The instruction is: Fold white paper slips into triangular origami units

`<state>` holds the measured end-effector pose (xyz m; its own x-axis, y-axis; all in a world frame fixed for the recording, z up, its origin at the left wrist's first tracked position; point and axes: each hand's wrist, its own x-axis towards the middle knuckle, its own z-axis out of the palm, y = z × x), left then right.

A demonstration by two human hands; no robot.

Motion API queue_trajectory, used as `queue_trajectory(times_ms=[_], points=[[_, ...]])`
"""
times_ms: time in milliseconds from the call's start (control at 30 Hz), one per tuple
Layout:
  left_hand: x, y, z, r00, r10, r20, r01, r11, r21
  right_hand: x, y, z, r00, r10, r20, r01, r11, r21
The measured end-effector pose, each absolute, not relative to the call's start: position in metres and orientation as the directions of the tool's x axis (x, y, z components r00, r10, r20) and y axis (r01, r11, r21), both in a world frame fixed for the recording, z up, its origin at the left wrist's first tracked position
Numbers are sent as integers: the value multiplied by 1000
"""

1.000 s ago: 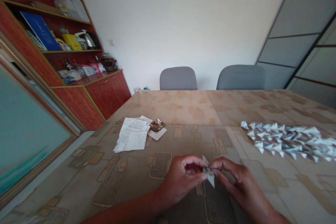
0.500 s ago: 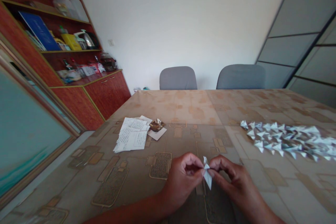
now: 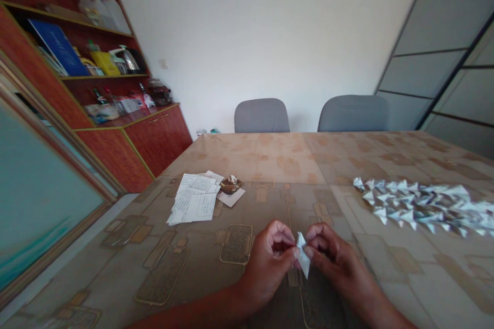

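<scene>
A small folded white paper piece [image 3: 303,262] is pinched between my two hands above the table, its pointed end hanging toward me. My left hand [image 3: 272,262] grips its left side with thumb and fingers. On its right side, my right hand [image 3: 334,257] pinches it the same way. Several folded paper pieces with pointed tips [image 3: 420,205] stand in rows on the right of the table. A stack of printed paper sheets [image 3: 195,199] lies on the left, beside a brown-and-white patterned paper [image 3: 230,184].
The table [image 3: 270,157] has a brown patterned cover. Two grey chairs [image 3: 261,115] stand at its far side. A red-brown cabinet [image 3: 154,136] with shelves of bottles, a kettle and a blue folder is at the left.
My fingers have shifted slightly on the folded paper, covering more of its middle. The paper has moved a little to the left.
</scene>
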<state>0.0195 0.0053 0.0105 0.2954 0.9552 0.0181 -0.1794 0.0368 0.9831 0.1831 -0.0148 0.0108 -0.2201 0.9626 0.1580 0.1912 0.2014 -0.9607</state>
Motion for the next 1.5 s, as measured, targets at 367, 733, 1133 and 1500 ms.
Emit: queue_trajectory(times_ms=[367,733,1133,1500], points=[[14,5,5,322,942,98,-146,-53,988,183,-17,14,-209,970,127,288,185,-940],[14,10,1,266,961,82,-146,-44,988,177,-14,13,-141,977,162,232,192,-954],[15,5,5,283,944,172,-122,-142,982,170,-19,17,-115,963,243,312,267,-912],[12,8,2,305,939,160,73,-191,979,172,-18,15,-113,963,243,414,268,-870]])
